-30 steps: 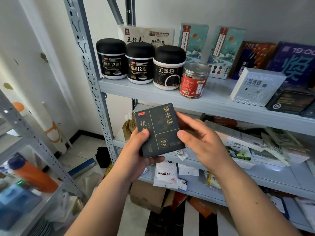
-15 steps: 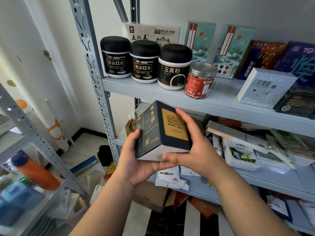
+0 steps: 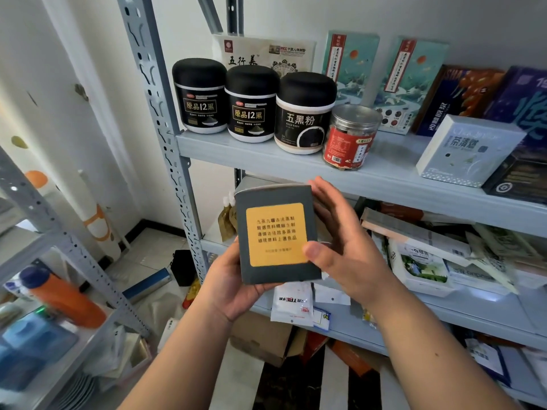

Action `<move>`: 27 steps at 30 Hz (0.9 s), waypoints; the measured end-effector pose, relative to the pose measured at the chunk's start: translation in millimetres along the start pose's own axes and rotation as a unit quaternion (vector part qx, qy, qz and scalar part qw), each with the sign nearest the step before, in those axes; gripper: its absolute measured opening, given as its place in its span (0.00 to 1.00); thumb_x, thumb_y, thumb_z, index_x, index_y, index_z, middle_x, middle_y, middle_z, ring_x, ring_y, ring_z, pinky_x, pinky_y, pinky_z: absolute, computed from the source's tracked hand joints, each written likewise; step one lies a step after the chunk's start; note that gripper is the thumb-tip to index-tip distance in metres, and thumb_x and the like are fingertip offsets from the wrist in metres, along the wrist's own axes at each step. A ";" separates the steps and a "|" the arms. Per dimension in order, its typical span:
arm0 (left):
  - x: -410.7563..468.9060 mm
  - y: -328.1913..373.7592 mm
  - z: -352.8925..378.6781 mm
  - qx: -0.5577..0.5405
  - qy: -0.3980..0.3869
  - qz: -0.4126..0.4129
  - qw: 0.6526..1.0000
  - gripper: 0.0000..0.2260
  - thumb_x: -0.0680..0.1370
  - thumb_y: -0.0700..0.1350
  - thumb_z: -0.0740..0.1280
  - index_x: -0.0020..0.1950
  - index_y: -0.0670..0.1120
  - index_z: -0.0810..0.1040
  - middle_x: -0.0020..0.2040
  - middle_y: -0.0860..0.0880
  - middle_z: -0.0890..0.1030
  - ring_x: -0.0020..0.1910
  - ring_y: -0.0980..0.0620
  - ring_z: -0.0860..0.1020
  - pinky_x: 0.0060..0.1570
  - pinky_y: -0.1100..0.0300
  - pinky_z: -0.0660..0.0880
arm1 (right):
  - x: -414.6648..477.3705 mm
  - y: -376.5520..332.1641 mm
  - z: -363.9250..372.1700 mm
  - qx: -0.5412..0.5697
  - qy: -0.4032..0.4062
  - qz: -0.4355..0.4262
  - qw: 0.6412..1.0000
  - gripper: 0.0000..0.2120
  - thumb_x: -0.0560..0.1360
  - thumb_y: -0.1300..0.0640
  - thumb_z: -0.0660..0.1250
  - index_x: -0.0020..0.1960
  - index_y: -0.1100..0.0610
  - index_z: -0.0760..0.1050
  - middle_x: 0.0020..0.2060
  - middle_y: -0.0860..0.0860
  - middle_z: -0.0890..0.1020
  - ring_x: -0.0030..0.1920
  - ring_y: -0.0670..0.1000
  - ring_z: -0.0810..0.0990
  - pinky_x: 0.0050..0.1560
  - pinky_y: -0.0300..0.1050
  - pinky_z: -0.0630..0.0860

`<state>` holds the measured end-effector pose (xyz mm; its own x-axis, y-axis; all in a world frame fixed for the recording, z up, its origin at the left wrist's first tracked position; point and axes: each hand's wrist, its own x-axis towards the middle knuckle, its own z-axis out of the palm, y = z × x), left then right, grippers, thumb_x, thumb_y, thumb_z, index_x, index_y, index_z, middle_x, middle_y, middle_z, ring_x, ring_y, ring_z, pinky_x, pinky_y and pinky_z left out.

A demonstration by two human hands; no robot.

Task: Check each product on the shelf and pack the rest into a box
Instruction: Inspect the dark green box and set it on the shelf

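Observation:
I hold a dark grey box (image 3: 276, 199) with a yellow text panel facing me, in front of the grey metal shelf (image 3: 296, 156). My left hand (image 3: 228, 285) grips its lower left corner from beneath. My right hand (image 3: 343, 247) holds its right edge, thumb on the front and fingers behind. On the upper shelf stand three black-lidded jars (image 3: 251, 105), a clear red-labelled jar (image 3: 349, 140), teal boxes (image 3: 349, 63) and a white box (image 3: 467, 149).
The lower shelf (image 3: 444, 309) holds loose packets and sachets. A cardboard box (image 3: 263, 338) sits on the floor under the shelf. A second rack at left carries an orange bottle (image 3: 59, 294). A dark pouch (image 3: 183, 266) and a blue item lie on the floor.
The box has been turned in my hands from its front with large characters, past its side, to the face with the yellow panel. Both hands shifted their grip around it.

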<state>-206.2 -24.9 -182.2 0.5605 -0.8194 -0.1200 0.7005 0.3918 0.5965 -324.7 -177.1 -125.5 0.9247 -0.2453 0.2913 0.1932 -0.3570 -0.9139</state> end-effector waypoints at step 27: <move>44.6 -10.4 35.4 0.117 0.045 0.131 0.983 0.45 0.68 0.60 0.80 0.76 0.37 0.67 0.72 0.33 0.74 0.70 0.34 0.75 0.66 0.37 0.74 | -2.4 8.2 -64.1 0.029 0.068 -0.050 0.996 0.33 0.62 0.59 0.83 0.60 0.35 0.77 0.60 0.44 0.82 0.65 0.51 0.81 0.63 0.44 0.78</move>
<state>-204.2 -80.4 -165.7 0.7524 -0.6587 -0.0019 0.4119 0.4683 0.7817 -346.4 -237.2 -115.6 0.8483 -0.3318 0.4127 0.3037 -0.3337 -0.8924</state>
